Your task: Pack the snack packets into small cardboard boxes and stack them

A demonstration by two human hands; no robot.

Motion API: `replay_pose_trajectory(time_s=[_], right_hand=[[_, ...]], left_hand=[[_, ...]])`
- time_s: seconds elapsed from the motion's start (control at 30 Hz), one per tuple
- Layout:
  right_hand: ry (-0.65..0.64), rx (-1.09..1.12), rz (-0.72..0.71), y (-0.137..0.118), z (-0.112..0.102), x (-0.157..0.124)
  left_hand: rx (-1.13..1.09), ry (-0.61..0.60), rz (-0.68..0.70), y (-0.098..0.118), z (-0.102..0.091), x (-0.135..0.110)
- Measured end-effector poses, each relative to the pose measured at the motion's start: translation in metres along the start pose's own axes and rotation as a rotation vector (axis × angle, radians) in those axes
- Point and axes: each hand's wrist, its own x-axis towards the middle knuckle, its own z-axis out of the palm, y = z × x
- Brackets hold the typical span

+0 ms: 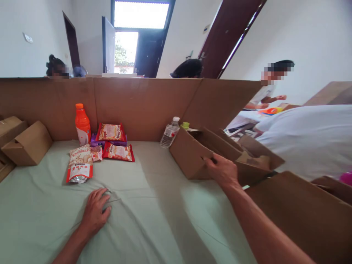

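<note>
My right hand (221, 170) grips the near edge of an open cardboard box (189, 156) standing at the right of the table. My left hand (95, 212) rests palm down on the pale green cloth (143, 216), fingers slightly curled on a fold, holding nothing. Ahead of it lie snack packets: a white and red one (79, 163), a red one (118, 151) and another red one (110, 132) on a purple pack. An orange drink bottle (82, 124) stands behind them. A clear water bottle (169, 132) leans by the box.
A tall cardboard wall (143, 102) fences the back of the table. Closed small cardboard boxes (27, 143) sit at the left edge. A flat cardboard sheet (299, 212) lies at the right. Other people sit behind the wall and at the right, one in a white shirt (310, 139).
</note>
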Motion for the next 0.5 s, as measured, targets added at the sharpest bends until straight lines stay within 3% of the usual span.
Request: replay_pose_trajectory(time_s=[0.2,0.5], right_hand=[[-0.123,0.218,-0.101,-0.021,-0.022,-0.042],[-0.391,0.708,-0.553,-0.107,-0.057,-0.135]], left_hand=[[-0.157,0.009,-0.076,0.001,-0.007,0.003],[-0.471,0.062,-0.248,0.012,-0.031,0.001]])
